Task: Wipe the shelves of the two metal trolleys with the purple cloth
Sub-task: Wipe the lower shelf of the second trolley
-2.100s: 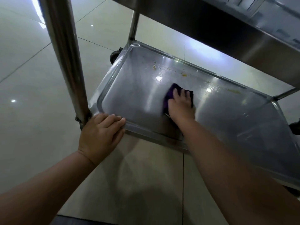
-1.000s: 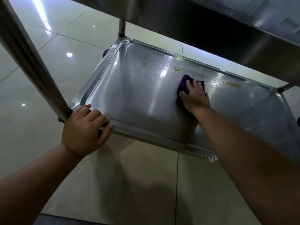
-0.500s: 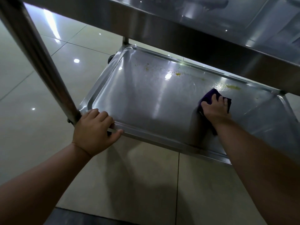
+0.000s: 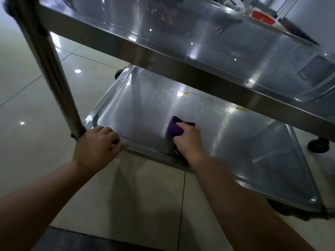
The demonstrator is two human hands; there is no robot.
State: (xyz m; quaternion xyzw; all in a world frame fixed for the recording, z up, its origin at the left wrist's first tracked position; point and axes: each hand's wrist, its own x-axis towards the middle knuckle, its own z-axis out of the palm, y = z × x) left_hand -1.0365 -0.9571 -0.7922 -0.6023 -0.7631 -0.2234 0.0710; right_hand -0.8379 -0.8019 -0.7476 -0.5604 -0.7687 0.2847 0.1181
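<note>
The bottom shelf (image 4: 141, 113) of a metal trolley lies low over the tiled floor, with yellowish stains (image 4: 235, 108) along its far side. My right hand (image 4: 188, 142) presses the purple cloth (image 4: 174, 128) onto the shelf near its front edge, fingers closed over it. My left hand (image 4: 97, 144) grips the shelf's front rim at the left corner, beside the upright post (image 4: 47, 69). The shelf above (image 4: 208, 38) overhangs the far part of the lower one.
Black castor wheels show at the far left corner (image 4: 118, 73), the right (image 4: 318, 145) and the near right (image 4: 282, 209). A red and white object (image 4: 262, 18) sits on the upper shelf at the top right. Glossy floor tiles (image 4: 136, 196) surround the trolley.
My right hand has slid the cloth from the right part of the shelf back left and toward the front edge. The view has tilted up, showing more of the upper shelf. My left hand stays put.
</note>
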